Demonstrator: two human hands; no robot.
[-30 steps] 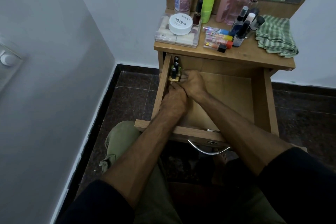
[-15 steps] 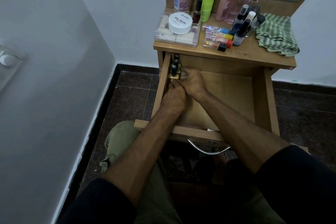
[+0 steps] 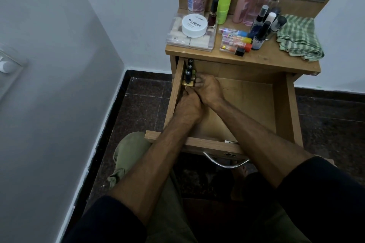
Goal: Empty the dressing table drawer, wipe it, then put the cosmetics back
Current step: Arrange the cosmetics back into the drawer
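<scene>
1. Both hands are together in the far left corner of the open drawer [image 3: 254,108]. The right hand [image 3: 207,89] has its fingers curled beside a small gold-based bottle [image 3: 188,83]; they seem to touch it, but a firm pinch cannot be told. The left hand [image 3: 188,104] lies just behind, knuckles up, fingertips tucked under the right hand, so its grip cannot be told.
2. Several dark-capped bottles [image 3: 190,63] stand in a row against the drawer's left wall, running back under the tabletop, with the gold-based one nearest the hands.
3. The drawer's wooden floor shows bare to the right of the hands. A curved metal handle [image 3: 223,162] hangs from the drawer front.
4. On the tabletop [image 3: 266,59] above, many cosmetics stand:
   - a clear box [image 3: 177,40] at the left, with a white round jar [image 3: 194,25] marked as nail polish on its lid and a dark red polish bottle [image 3: 213,16] beside the jar;
   - a green tube [image 3: 225,0] and pink bottles [image 3: 245,0] at the back by the mirror;
   - a cluster of dark spray bottles [image 3: 261,33] in the middle, with colourful tubes [image 3: 235,40] lying in front of them.
5. A green checked cloth [image 3: 298,37] lies crumpled at the right end of the tabletop, apart from the bottles.
</scene>
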